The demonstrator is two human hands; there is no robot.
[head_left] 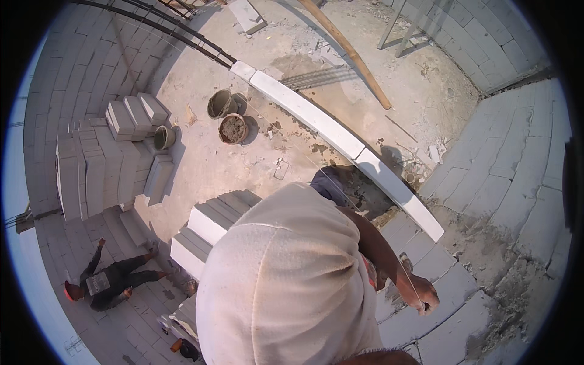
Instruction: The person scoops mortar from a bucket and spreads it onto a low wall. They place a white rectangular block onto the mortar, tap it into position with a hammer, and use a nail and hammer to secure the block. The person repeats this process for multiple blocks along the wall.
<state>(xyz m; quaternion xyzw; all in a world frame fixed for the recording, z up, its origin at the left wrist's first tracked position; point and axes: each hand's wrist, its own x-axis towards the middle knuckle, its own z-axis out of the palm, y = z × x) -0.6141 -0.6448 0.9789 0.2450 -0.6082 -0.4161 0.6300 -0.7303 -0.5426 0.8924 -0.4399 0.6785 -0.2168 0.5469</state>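
A bare forearm comes out from behind cream cloth (286, 280) that fills the lower middle and hides much of my body. At its end my right hand (421, 295) is closed, fingers pinched on a thin string (319, 169). The string stretches far up and left, beside a curved-looking row of white blocks (310, 112). Under the hand lie pale wall blocks (435, 310). By the wrist is a small pale thing (405, 263), too small to make out. Dark blue cloth (331, 184) shows beyond the cream cloth. My left hand does not show.
Left stands a block stack (106, 164) with buckets (220, 104) and a mortar-filled bucket (233, 129) nearby. More blocks (207, 225) lie closer. A person in a red helmet (112, 280) is at lower left. A wooden pole (350, 52) crosses the far floor; block walls (505, 158) rise right.
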